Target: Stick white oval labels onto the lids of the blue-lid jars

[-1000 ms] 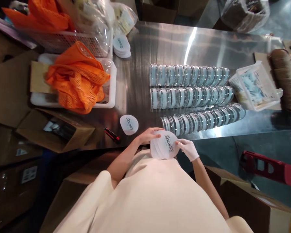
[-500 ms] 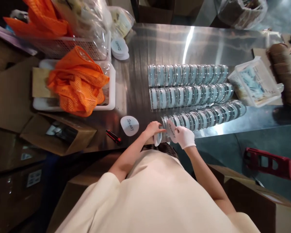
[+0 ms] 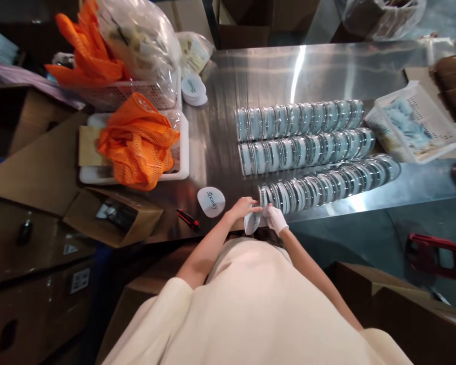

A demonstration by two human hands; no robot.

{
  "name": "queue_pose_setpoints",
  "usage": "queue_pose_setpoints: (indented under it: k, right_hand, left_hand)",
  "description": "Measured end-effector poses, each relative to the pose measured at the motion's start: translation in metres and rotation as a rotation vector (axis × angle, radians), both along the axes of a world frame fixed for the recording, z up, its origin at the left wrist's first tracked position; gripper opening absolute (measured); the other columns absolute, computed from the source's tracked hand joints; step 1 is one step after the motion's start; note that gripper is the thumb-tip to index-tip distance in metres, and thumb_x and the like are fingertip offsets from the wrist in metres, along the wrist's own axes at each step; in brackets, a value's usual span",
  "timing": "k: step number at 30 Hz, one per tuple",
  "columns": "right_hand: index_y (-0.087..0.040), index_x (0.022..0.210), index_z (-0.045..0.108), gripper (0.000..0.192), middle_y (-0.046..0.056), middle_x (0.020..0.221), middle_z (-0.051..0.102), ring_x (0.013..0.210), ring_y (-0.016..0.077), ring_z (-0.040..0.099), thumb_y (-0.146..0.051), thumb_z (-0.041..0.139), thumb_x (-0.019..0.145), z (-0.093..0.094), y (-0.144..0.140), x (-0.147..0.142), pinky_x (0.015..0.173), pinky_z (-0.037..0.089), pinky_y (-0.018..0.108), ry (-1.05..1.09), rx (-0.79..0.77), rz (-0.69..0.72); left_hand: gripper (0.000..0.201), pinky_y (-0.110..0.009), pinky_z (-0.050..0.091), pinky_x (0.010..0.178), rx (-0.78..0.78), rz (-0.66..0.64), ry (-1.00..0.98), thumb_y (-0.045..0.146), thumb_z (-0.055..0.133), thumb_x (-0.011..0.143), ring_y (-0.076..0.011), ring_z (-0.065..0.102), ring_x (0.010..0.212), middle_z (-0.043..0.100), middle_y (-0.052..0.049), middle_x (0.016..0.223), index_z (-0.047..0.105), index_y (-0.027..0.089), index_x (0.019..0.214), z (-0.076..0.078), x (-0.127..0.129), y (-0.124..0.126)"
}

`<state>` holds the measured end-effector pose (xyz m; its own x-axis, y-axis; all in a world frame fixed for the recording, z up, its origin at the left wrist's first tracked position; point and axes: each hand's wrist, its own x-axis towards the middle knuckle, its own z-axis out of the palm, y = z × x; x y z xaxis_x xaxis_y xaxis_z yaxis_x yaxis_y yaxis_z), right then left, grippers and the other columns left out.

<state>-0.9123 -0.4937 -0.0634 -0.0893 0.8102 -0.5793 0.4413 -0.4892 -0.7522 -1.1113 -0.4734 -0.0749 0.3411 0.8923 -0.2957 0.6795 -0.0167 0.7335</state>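
The bare left hand (image 3: pixel 242 207) pinches the upper edge of a thin white oval card with dark lettering (image 3: pixel 251 223), fingers pressed together on it, at the near edge of the bench (image 3: pixel 327 66). The white-gloved right hand (image 3: pixel 276 219) closes its fingers on the card's other side, just beside the first round clear-lidded tin (image 3: pixel 264 195) of the nearest row. The card looks light, slightly flexible and smooth, so it should handle best by its rim, with both hands steadying it; a hard squeeze would likely bend it. The tins stand on edge, touching one another, and would probably roll or topple if nudged. Another such card (image 3: pixel 211 201) lies flat to the left, near a red-and-black cutter (image 3: pixel 187 219).
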Motion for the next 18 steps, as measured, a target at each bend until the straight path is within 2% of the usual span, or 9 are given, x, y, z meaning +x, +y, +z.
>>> queue_pose_setpoints:
  k: [2,4,7,9,10,12,14,16,18]
  right_hand:
    - [-0.018,0.095,0.065,0.054,-0.003,0.052,0.050,0.040,0.0109,0.032,-0.064,0.037,0.095,0.003,0.002,0.007,0.041,0.026,0.024,0.161,-0.172,0.050]
    - [-0.018,0.099,0.067,0.055,-0.004,0.050,0.048,0.040,0.0110,0.033,-0.066,0.040,0.094,0.007,0.002,0.011,0.042,0.026,0.024,0.125,-0.185,0.133]
    - [-0.020,0.097,0.072,0.048,0.001,0.062,0.062,0.055,0.0139,0.051,-0.057,0.042,0.099,0.018,-0.001,0.006,0.053,0.032,0.024,-0.293,0.036,0.233]
    - [-0.023,0.098,0.075,0.046,0.005,0.077,0.071,0.069,0.0163,0.061,-0.053,0.041,0.102,0.029,-0.002,-0.002,0.062,0.035,0.024,-0.610,0.157,0.296]
    - [-0.024,0.099,0.076,0.047,0.007,0.082,0.073,0.073,0.0177,0.064,-0.054,0.041,0.102,0.035,-0.002,-0.006,0.065,0.037,0.025,-0.733,0.186,0.334]
    - [-0.023,0.098,0.078,0.053,0.010,0.087,0.075,0.080,0.0207,0.068,-0.057,0.038,0.103,0.046,0.002,-0.013,0.069,0.039,0.027,-0.885,0.205,0.420]
    - [-0.021,0.095,0.079,0.059,0.013,0.090,0.076,0.084,0.0230,0.070,-0.058,0.034,0.104,0.055,0.009,-0.016,0.071,0.041,0.028,-0.918,0.199,0.511]
    - [-0.021,0.094,0.079,0.062,0.014,0.093,0.076,0.088,0.0243,0.071,-0.059,0.031,0.103,0.061,0.017,-0.015,0.073,0.043,0.029,-0.895,0.167,0.572]
    - [-0.022,0.096,0.080,0.063,0.013,0.096,0.077,0.091,0.0245,0.071,-0.061,0.030,0.103,0.063,0.023,-0.011,0.075,0.043,0.030,-0.858,0.130,0.596]
  left_hand:
    - [0.046,-0.025,0.049,0.080,-0.003,-0.002,0.005,0.054,0.063,0.092,-0.0201,0.068,0.088,0.074,-0.009,0.097,0.078,0.018,0.115,0.002,0.003,0.002]
    - [0.047,-0.027,0.050,0.082,-0.014,-0.002,0.012,0.056,0.063,0.091,-0.0213,0.068,0.089,0.074,-0.010,0.097,0.079,0.017,0.111,0.005,0.007,0.005]
    - [0.042,-0.031,0.052,0.089,-0.045,0.046,-0.038,0.050,0.066,0.090,-0.0243,0.070,0.094,0.076,-0.012,0.102,0.079,0.015,0.109,0.007,0.006,0.002]
    - [0.034,-0.033,0.051,0.098,-0.045,0.164,-0.171,0.039,0.067,0.091,-0.0245,0.069,0.104,0.075,-0.011,0.113,0.077,0.017,0.115,0.004,-0.004,-0.009]
    - [0.034,-0.032,0.050,0.102,-0.030,0.260,-0.258,0.033,0.066,0.090,-0.0237,0.068,0.110,0.074,-0.010,0.120,0.075,0.018,0.119,0.000,-0.012,-0.018]
    - [0.042,-0.033,0.048,0.107,0.020,0.539,-0.423,0.026,0.067,0.089,-0.0222,0.066,0.116,0.069,-0.009,0.132,0.068,0.020,0.131,-0.010,-0.031,-0.040]
    - [0.055,-0.035,0.050,0.105,0.074,0.911,-0.529,0.025,0.068,0.088,-0.0220,0.066,0.115,0.066,-0.012,0.135,0.058,0.018,0.141,-0.022,-0.051,-0.061]
    - [0.058,-0.036,0.053,0.101,0.112,1.259,-0.563,0.028,0.066,0.090,-0.0222,0.068,0.112,0.066,-0.016,0.133,0.051,0.015,0.144,-0.035,-0.067,-0.076]
    - [0.053,-0.036,0.054,0.098,0.142,1.481,-0.514,0.031,0.063,0.092,-0.0221,0.068,0.112,0.066,-0.017,0.130,0.052,0.014,0.141,-0.047,-0.076,-0.083]
